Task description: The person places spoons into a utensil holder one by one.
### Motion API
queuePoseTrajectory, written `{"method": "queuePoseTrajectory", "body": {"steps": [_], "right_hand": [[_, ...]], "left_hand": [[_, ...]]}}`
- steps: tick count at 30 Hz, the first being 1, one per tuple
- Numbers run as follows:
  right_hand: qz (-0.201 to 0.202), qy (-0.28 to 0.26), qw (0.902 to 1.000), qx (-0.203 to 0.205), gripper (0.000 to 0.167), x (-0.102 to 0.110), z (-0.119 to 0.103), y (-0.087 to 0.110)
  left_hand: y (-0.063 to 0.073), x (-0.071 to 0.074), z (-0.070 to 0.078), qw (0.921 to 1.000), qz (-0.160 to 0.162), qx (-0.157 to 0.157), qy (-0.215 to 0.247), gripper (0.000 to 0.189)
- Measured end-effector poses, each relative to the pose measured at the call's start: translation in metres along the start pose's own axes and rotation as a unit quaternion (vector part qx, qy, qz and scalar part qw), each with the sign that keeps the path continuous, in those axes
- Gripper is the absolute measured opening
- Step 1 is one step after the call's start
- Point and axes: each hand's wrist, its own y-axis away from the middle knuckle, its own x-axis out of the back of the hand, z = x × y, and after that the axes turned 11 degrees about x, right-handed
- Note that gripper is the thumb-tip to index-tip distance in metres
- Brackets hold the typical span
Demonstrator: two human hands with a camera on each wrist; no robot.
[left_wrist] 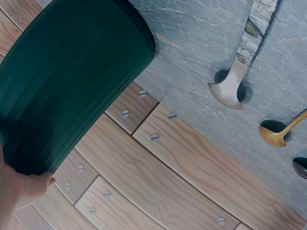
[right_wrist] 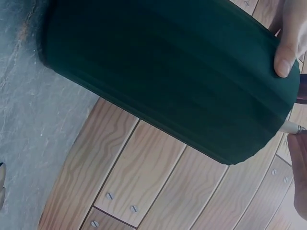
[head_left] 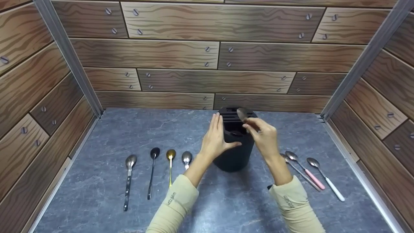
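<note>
A dark green utensil holder [head_left: 234,157] with a slotted top stands upright in front of me. My left hand [head_left: 214,139] rests against its left side near the rim, fingers straight and thumb stretched across the front. In the right wrist view that thumb [right_wrist: 284,62] presses on the holder's wall. My right hand [head_left: 266,139] pinches a spoon [head_left: 241,114] just over the holder's open front compartment, bowl up. A pale stretch of its handle [right_wrist: 289,127] shows at the rim in the right wrist view; the rest is hidden.
Left of the holder lie a spoon with a patterned handle [head_left: 128,184], a black spoon [head_left: 151,173], a gold spoon [head_left: 170,161] and a silver spoon [head_left: 187,158] partly behind my sleeve. To the right are a pink-handled spoon [head_left: 307,171], a white-handled spoon [head_left: 326,179] and another metal spoon [head_left: 302,174]. Wood-patterned walls enclose the table.
</note>
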Motion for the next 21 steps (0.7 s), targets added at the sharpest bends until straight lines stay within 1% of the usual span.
{"method": "queuePoseTrajectory", "body": {"steps": [6, 11, 15, 18, 21], "right_hand": [[-0.024, 0.021, 0.9995, 0.005, 0.014, -0.0016, 0.0046, 0.0036], [-0.052, 0.032, 0.9979, 0.021, 0.015, -0.0008, 0.0068, 0.0051], [-0.086, 0.040, 0.9951, 0.031, 0.017, 0.0014, 0.0084, 0.0056], [-0.114, 0.031, 0.9926, 0.026, 0.018, 0.0036, 0.0092, 0.0052], [-0.139, 0.028, 0.9896, 0.026, 0.018, 0.0070, 0.0084, 0.0038]], "left_hand": [[-0.0007, 0.0000, -0.0003, 1.0000, -0.003, 0.002, -0.004, 0.114], [0.0000, 0.0002, -0.0002, 1.0000, -0.001, 0.001, -0.008, 0.114], [0.0002, 0.0010, 0.0003, 1.0000, -0.003, 0.003, -0.007, 0.115], [0.0002, 0.0015, 0.0008, 1.0000, -0.005, 0.003, -0.006, 0.115], [0.0004, 0.0014, 0.0003, 1.0000, 0.001, 0.001, -0.007, 0.114]]}}
